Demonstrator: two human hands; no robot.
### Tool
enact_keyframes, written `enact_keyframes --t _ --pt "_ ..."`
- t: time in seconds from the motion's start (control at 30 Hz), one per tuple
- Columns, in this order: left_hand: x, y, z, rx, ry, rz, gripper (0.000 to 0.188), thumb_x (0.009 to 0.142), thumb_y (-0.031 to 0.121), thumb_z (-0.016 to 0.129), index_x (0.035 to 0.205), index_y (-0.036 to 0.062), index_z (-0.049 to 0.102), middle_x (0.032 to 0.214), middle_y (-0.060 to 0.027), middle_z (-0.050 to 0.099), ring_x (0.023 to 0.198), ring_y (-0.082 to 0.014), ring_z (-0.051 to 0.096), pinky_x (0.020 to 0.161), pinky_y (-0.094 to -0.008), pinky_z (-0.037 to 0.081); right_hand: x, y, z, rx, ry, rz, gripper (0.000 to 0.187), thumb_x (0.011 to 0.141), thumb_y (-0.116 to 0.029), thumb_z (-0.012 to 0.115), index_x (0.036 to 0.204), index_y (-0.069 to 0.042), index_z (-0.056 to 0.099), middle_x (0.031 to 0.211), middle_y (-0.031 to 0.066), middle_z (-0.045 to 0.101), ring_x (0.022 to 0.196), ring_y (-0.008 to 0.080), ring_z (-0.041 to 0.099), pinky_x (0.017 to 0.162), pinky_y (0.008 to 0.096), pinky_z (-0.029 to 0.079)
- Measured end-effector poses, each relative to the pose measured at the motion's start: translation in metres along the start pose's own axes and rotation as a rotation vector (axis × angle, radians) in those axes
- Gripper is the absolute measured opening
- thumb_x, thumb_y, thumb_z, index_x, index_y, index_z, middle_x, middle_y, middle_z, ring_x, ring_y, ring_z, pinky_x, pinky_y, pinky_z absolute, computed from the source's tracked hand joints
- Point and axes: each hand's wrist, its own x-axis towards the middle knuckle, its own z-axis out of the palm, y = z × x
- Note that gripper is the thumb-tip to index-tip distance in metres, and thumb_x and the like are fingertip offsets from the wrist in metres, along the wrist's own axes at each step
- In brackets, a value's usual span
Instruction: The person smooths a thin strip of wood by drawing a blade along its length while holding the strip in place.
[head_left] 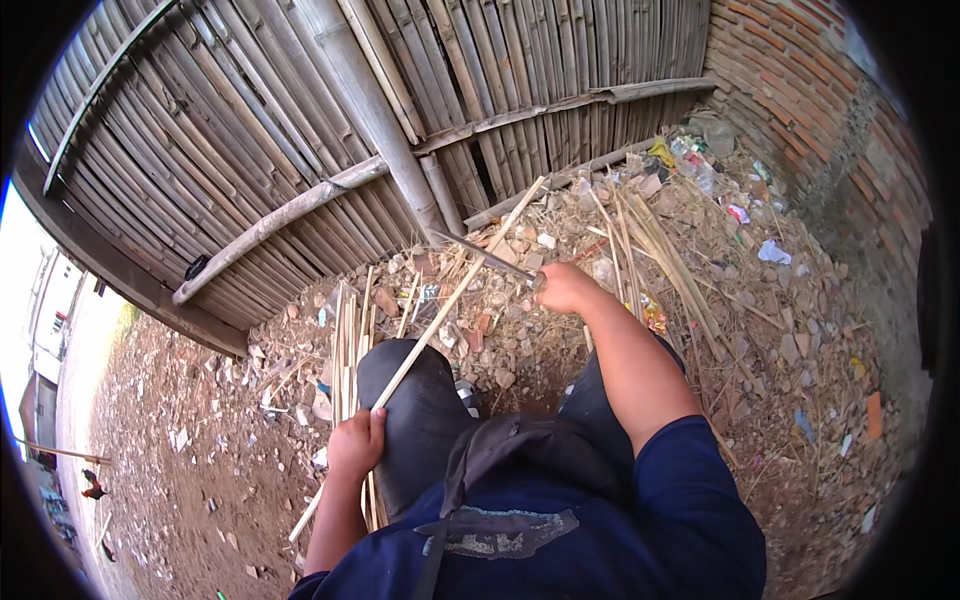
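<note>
My left hand (357, 443) is closed around a long, pale bamboo strip (443, 315) near my left knee. The strip slants up and away to the right, and its lower end sticks out below the hand. In my right hand (568, 288), held out in front of my right knee, is a knife (510, 267) with a long, narrow grey blade. Its blade points left and crosses the upper part of the strip; whether the two touch I cannot tell. Most of the handle is hidden in the fist.
Several pale bamboo strips (345, 345) lie beside my left leg, and more strips (672, 262) lie at the front right. Ahead stands a bamboo fence (250, 130), meeting a brick wall (790, 80) on the right. Stones and litter (773, 252) cover the ground.
</note>
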Motion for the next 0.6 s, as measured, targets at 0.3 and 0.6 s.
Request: enact_keyframes --t 0.3,0.6 --pt "-0.005 0.001 0.0 -0.007 0.015 -0.028 0.048 0.102 0.043 0.053 0.076 0.0039 0.06 0.069 -0.0257 0.065 0.067 -0.0484 0.065 0.063 -0.0581 0.051 -0.021 -0.042 0.016 -0.131 -0.134 -0.257 0.031 0.081 -0.026 0.07 0.106 -0.008 0.072 0.105 0.0191 0.072 0.1 0.0373 0.068 0.089 0.0473 0.054" --pt "-0.001 0.002 0.002 -0.017 0.038 -0.005 0.047 0.101 0.042 0.055 0.072 0.004 0.058 0.067 -0.0255 0.063 0.064 -0.0481 0.064 0.06 -0.0575 0.05 0.003 -0.002 0.015 -0.001 0.037 -0.047 0.041 0.081 -0.028 0.072 0.116 -0.007 0.07 0.111 0.02 0.071 0.108 0.0367 0.066 0.094 0.0445 0.053"
